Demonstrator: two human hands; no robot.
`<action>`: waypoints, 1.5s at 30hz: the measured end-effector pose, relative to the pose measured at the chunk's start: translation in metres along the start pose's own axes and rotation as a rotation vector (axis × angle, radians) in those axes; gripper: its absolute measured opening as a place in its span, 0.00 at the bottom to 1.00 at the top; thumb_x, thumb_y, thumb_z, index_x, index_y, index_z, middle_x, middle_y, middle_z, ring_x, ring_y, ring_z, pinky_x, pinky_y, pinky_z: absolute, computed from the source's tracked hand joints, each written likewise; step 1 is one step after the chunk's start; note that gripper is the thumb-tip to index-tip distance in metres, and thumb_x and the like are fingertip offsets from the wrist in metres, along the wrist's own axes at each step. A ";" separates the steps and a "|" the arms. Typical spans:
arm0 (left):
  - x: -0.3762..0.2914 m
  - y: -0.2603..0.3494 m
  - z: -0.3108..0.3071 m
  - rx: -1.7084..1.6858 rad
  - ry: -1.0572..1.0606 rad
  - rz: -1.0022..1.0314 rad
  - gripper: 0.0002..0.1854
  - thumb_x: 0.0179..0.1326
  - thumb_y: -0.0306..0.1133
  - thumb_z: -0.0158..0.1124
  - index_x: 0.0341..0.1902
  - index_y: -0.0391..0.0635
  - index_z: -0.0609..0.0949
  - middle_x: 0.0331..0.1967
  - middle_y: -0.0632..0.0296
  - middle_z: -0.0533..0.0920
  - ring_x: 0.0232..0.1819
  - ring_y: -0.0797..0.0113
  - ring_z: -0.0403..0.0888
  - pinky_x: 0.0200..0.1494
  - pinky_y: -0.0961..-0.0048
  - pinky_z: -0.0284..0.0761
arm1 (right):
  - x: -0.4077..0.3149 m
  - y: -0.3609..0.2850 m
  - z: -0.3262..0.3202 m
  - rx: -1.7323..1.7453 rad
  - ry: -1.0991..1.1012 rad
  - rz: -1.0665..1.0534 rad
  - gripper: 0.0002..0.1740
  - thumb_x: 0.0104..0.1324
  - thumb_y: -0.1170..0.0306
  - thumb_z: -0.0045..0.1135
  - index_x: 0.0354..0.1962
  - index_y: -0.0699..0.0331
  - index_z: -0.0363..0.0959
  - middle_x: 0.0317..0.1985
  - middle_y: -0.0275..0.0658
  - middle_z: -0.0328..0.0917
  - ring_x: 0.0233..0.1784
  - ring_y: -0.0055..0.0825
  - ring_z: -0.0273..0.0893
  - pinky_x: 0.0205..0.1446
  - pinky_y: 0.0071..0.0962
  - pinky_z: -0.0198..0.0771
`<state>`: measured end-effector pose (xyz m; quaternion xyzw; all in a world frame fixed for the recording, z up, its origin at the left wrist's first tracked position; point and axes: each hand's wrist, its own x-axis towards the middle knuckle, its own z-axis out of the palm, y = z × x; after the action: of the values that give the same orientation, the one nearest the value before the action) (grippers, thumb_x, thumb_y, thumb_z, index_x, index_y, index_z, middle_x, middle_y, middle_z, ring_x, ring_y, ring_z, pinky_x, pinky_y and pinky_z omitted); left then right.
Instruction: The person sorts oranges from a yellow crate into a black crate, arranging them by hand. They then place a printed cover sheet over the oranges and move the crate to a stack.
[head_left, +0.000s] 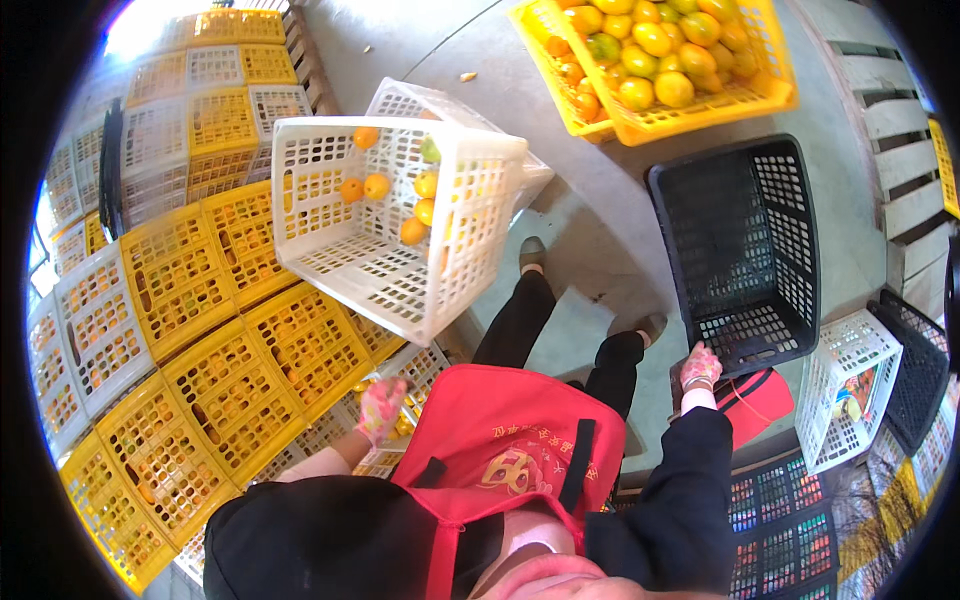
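Note:
My right hand (701, 366), in a pink patterned glove, grips the lower edge of a black plastic crate (739, 255), whose open side faces up and which holds nothing that I can see. My left hand (381, 409), gloved alike, is curled beside the yellow crates (225, 390); whether it holds anything is unclear. Ahead of it a white plastic crate (390, 277) sits tilted, with several orange citrus fruits (376, 186) and a greenish one inside. Another white crate (450, 101) is partly hidden behind it. A red apron (525, 420) hangs from my neck.
Yellow crates full of citrus (630, 124) stand ahead on the concrete floor. Stacked yellow and white crates (105, 322) fill the left side. A wooden pallet (896, 161) lies at the far right, with a white crate (817, 397) and black crates (911, 375) nearer.

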<state>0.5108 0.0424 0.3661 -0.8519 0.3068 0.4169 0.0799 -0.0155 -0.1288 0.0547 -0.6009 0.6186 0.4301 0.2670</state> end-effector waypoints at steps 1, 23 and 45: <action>0.009 -0.004 -0.016 -0.034 0.119 0.014 0.15 0.71 0.39 0.52 0.45 0.44 0.85 0.38 0.48 0.85 0.41 0.52 0.84 0.45 0.59 0.77 | -0.006 -0.019 -0.024 0.017 0.123 0.011 0.21 0.64 0.65 0.60 0.54 0.58 0.70 0.50 0.44 0.80 0.57 0.39 0.80 0.56 0.40 0.76; 0.296 -0.120 -0.281 -0.323 0.225 -0.149 0.33 0.65 0.48 0.64 0.68 0.42 0.71 0.55 0.49 0.81 0.52 0.56 0.81 0.55 0.62 0.77 | -0.180 -0.354 -0.139 1.308 0.071 -0.351 0.37 0.55 0.76 0.57 0.65 0.65 0.62 0.40 0.46 0.81 0.42 0.38 0.82 0.47 0.32 0.77; -0.057 0.191 -0.193 -0.745 -0.269 0.028 0.39 0.50 0.09 0.54 0.68 0.49 0.65 0.53 0.50 0.79 0.51 0.50 0.81 0.51 0.55 0.84 | -0.367 -0.128 -0.278 0.865 0.650 -0.881 0.25 0.61 0.53 0.58 0.47 0.63 0.77 0.45 0.49 0.80 0.43 0.48 0.81 0.47 0.42 0.77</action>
<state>0.4993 -0.1600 0.5561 -0.7559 0.1327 0.6088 -0.2009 0.2109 -0.1656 0.4744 -0.7338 0.4815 -0.2051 0.4331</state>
